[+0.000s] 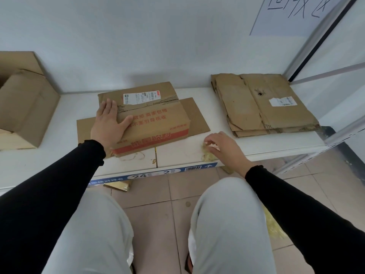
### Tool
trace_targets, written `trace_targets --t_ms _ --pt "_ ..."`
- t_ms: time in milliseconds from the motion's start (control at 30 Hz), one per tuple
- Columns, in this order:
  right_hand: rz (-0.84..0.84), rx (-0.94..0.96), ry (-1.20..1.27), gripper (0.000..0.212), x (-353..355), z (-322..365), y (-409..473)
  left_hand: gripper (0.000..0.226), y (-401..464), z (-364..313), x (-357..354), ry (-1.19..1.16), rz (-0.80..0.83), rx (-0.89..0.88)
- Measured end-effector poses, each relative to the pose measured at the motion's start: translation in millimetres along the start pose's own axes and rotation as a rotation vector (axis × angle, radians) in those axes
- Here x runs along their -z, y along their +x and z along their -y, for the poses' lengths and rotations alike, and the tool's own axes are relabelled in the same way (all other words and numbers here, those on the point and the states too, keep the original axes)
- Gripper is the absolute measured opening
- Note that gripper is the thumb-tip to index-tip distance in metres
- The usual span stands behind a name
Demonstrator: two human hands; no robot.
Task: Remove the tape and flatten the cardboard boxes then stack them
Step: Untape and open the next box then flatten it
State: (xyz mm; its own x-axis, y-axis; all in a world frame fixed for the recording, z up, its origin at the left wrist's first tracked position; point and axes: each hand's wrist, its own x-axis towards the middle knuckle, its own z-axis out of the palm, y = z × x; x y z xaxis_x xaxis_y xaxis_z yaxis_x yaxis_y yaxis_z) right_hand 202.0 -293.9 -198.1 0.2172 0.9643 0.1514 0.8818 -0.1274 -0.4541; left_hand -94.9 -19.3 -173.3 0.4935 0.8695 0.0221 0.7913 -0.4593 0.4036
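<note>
Pressing left hand (107,123) flat on box (156,125); right hand (223,149) pinching tape (207,155).

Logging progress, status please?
Left hand flat on red-print box. Right hand on tape wad. Flat stack right. Unflattened box left.

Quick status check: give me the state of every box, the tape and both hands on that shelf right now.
Red-printed box: flattened, lying on the shelf, flaps spread out.
Stack of flattened boxes: lying flat at the right, worn edges.
Open box: at the left, not flattened, top open.
Tape wad: crumpled near the shelf's front edge.
Left hand: open, palm pressed flat on the red-printed box.
Right hand: fingers curled on the tape wad.
</note>
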Motion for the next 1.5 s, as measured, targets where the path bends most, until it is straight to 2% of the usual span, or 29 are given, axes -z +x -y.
trace_targets --t_ms 67,167,233,333,500,567,700,767,800,867,967,1033,1100,1267,1300,1400,1500 --pt "0.058 0.045 -0.088 0.028 1 3 -4 0.092 0 1 -1 -0.002 -0.005 0.0" --pt "0.18 0.187 -0.383 0.042 0 0 -9 0.092 1 2 -2 -0.003 -0.007 0.0" --pt "0.189 0.233 -0.511 0.054 0 0 -8 0.092 1 3 -2 -0.002 -0.007 -0.001" --pt "0.269 0.303 -0.583 0.054 -6 -1 -5 0.093 0 3 -2 -0.001 -0.011 -0.003" --pt "0.445 0.264 -0.596 0.051 -13 5 13 0.093 0 2 -2 -0.011 -0.001 -0.003" --pt "0.476 0.103 -0.405 0.05 -8 4 18 0.093 0 2 -2 -0.015 0.001 -0.001" --pt "0.501 -0.332 0.264 0.039 9 1 13 0.093 1 3 -3 -0.023 -0.002 -0.006" --pt "0.545 -0.535 0.534 0.067 16 5 12 0.093 1 4 -3 -0.028 -0.003 -0.01" --pt "0.535 -0.595 0.593 0.077 20 7 14 0.093 2 4 -3 -0.032 -0.004 -0.012" --pt "0.411 -0.631 0.674 0.068 25 10 24 0.093 3 5 -4 -0.035 -0.008 -0.017" --pt "-0.016 -0.699 0.859 0.042 32 23 51 0.093 5 6 -5 -0.055 -0.017 -0.012" --pt "-0.183 -0.687 0.843 0.038 34 42 73 0.094 5 5 -4 -0.07 -0.023 -0.009" --pt "-0.202 -0.624 0.731 0.044 28 67 96 0.095 4 4 -2 -0.089 -0.019 -0.011" --pt "-0.092 -0.53 0.531 0.067 -1 124 140 0.105 1 1 10 -0.021 -0.037 0.033" --pt "-0.087 -0.544 0.527 0.066 -6 128 145 0.11 2 2 14 -0.026 -0.032 0.051" --pt "-0.149 -0.555 0.594 0.044 -16 135 151 0.13 8 3 25 -0.176 0.031 0.119" --pt "-0.256 -0.555 0.658 0.048 -21 138 151 0.131 20 5 33 -0.417 0.104 0.096"
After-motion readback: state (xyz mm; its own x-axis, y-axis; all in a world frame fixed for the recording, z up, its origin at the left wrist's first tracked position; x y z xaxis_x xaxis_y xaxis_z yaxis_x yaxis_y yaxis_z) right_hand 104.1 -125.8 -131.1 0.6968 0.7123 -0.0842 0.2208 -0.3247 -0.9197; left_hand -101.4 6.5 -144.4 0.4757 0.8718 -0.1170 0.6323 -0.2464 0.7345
